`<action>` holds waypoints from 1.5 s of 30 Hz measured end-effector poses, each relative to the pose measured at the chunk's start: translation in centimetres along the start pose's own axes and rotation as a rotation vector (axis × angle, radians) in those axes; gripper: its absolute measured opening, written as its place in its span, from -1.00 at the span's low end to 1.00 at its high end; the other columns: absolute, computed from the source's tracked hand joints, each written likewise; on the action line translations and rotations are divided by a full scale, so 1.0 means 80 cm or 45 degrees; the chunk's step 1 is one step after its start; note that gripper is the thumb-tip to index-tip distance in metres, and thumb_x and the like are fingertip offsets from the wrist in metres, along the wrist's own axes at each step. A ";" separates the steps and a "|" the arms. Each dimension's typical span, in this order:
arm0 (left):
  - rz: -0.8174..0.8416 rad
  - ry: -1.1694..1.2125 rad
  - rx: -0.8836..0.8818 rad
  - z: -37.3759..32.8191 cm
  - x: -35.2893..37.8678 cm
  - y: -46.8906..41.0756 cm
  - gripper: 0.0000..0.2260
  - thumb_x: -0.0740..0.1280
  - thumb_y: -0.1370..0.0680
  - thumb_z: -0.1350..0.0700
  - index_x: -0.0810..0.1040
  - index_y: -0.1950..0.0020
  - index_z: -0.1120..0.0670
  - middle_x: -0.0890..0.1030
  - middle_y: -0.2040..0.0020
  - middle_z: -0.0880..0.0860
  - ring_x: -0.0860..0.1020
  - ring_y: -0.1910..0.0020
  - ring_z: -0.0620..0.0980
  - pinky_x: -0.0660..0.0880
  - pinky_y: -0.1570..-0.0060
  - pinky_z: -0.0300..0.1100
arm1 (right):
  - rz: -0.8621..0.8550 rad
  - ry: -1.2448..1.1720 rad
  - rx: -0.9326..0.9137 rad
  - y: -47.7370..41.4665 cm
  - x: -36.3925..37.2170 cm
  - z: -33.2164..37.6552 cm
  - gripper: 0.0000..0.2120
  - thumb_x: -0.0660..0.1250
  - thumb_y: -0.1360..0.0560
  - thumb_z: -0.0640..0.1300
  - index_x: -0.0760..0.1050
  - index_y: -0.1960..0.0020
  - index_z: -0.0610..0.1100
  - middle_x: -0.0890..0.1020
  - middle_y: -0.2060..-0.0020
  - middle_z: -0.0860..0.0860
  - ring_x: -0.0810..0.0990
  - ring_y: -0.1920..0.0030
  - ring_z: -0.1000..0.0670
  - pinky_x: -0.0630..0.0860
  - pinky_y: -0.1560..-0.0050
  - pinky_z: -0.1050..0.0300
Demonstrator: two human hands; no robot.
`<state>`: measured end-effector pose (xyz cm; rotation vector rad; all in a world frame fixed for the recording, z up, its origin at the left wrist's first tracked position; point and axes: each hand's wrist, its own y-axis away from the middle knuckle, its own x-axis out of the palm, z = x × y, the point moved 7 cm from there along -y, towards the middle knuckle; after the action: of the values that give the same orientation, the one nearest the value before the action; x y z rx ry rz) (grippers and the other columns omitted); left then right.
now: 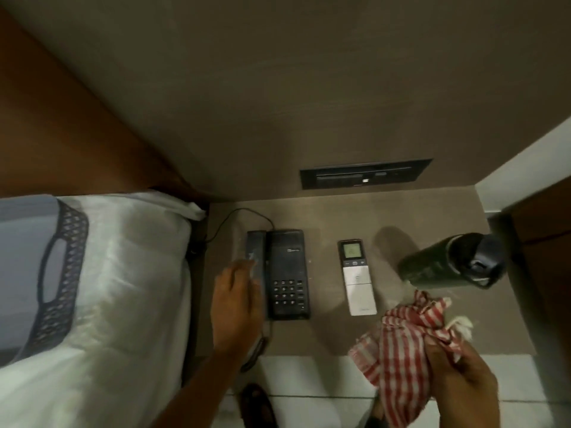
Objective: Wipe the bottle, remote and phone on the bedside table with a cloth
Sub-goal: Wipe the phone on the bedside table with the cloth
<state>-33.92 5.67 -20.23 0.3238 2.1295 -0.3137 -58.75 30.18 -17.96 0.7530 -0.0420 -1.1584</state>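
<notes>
A black desk phone (285, 273) lies on the bedside table (327, 332), its handset (255, 251) along its left side. My left hand (236, 304) rests over the lower part of the handset, fingers curled on it. A white remote (357, 276) with a small screen lies to the right of the phone. At the table's right stands a dark green bottle (448, 264) with a black cap. My right hand (460, 381) grips a bunched red-and-white checked cloth (404, 347) near the table's front edge, below the bottle and apart from it.
A bed with white sheets (129, 288) and a grey pillow sits close on the left. A black switch panel (364, 174) is set in the wall behind the table. The phone's cord (241, 214) loops at the back left. A sandalled foot (258, 406) shows on the tiled floor.
</notes>
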 end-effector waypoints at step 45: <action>0.628 -0.292 0.137 0.220 0.097 -0.061 0.09 0.05 -0.30 -0.59 0.00 -0.62 0.11 -0.04 -0.65 0.14 -0.11 -0.62 0.15 -0.06 -0.57 0.17 | 0.666 1.761 -1.851 0.071 0.392 0.011 -0.43 0.37 -0.28 -0.37 0.55 -0.24 0.01 0.51 -0.34 -0.06 0.41 -0.38 -0.22 0.50 -0.16 -0.24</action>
<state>-26.23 -4.05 -35.71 0.8169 1.7430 -0.1660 -41.08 4.55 -24.80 0.0315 1.4970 0.1833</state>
